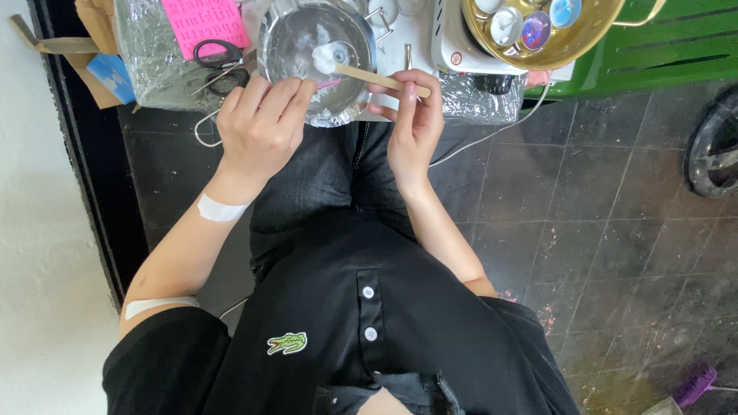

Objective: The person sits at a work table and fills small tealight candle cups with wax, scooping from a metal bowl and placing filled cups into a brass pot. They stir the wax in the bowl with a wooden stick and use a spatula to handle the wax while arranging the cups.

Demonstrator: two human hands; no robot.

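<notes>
My right hand (pixel 415 115) pinches the near end of the stick (pixel 382 79), light and stiff, tip in soft white wax, while my left hand (pixel 261 123) closes on the rim of the pan (pixel 286 46), thin, likely slippery metal.

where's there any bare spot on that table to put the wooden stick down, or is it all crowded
Little bare room. One narrow strip of white table lies between the metal bowl and the white hot plate. Left of the bowl, scissors and pink paper cover the foil. The gold pan is full of small cups. Both hands crowd the near edge.
</notes>
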